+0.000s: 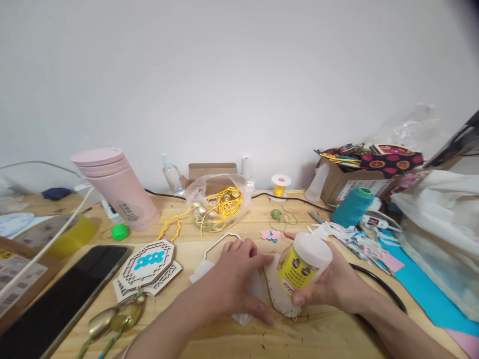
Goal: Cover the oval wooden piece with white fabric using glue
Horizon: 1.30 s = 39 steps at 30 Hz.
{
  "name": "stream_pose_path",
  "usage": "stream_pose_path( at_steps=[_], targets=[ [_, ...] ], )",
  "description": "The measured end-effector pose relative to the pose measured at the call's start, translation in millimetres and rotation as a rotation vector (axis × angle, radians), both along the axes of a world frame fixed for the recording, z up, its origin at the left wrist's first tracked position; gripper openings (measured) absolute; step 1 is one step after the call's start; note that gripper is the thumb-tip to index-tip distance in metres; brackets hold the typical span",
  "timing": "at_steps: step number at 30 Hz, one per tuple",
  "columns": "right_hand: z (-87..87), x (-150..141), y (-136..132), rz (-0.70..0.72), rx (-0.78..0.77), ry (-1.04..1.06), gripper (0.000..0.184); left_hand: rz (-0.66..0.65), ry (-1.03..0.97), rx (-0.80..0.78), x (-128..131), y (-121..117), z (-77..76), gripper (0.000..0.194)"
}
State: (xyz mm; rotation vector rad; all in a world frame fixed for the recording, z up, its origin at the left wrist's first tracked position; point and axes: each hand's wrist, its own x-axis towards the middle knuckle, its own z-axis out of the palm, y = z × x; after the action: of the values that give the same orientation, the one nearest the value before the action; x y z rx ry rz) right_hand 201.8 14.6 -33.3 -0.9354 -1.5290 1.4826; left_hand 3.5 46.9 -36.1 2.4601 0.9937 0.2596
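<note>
My right hand (333, 284) is wrapped round a white bottle with a yellow label (299, 269), which tilts above the table. Beneath and beside the bottle lies a flat pale wooden piece (275, 286) with dark marks along its edge. My left hand (243, 271) is open, thumb and fingers spread, just left of that piece. Thin white material (245, 317) shows under its palm, partly hidden; I cannot tell whether the hand touches it. Behind my left hand a pale wooden frame (215, 242) sticks out. Small pink and blue cutouts (270, 235) lie behind the wooden piece.
At left are a black phone (71, 299), a lattice ornament (149, 264) and a pink tumbler (119, 189). A plastic bag with yellow cord (220, 202) stands at the back. On the right are a teal thread cone (352, 207), paper scraps, a cardboard box (344, 184) and a black cable (385, 289).
</note>
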Motion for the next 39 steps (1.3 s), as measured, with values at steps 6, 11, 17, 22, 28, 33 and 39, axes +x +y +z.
stream_pose_path(
  at_steps=[6,11,17,22,28,33,39],
  targets=[
    [0.7,-0.9,0.1,0.001,0.045,-0.016,0.028,0.003,0.002,-0.01,2.1,0.8,-0.2,0.065],
    [5.1,8.3,1.2,-0.054,0.053,-0.028,0.035,0.008,0.038,-0.011,0.5,-0.1,-0.2,0.072],
    [26.7,16.3,-4.3,-0.346,0.044,0.036,0.035,0.088,-0.013,0.011,2.9,-0.3,-1.8,0.034],
    [23.7,17.5,-22.9,-0.423,0.056,-0.207,0.032,0.155,-0.05,0.049,8.9,-1.1,-9.4,0.029],
    [6.1,19.4,-28.6,-0.69,0.075,-0.229,0.039,0.192,-0.065,0.051,11.9,-2.6,-5.5,0.031],
    [5.6,16.6,-29.1,-0.649,0.039,-0.161,0.04,0.205,-0.058,0.07,13.1,-3.7,-6.2,0.031],
    [4.6,15.3,-32.4,-0.511,0.016,-0.12,0.025,0.196,-0.053,0.099,13.3,-3.3,-9.4,0.029]
  ],
)
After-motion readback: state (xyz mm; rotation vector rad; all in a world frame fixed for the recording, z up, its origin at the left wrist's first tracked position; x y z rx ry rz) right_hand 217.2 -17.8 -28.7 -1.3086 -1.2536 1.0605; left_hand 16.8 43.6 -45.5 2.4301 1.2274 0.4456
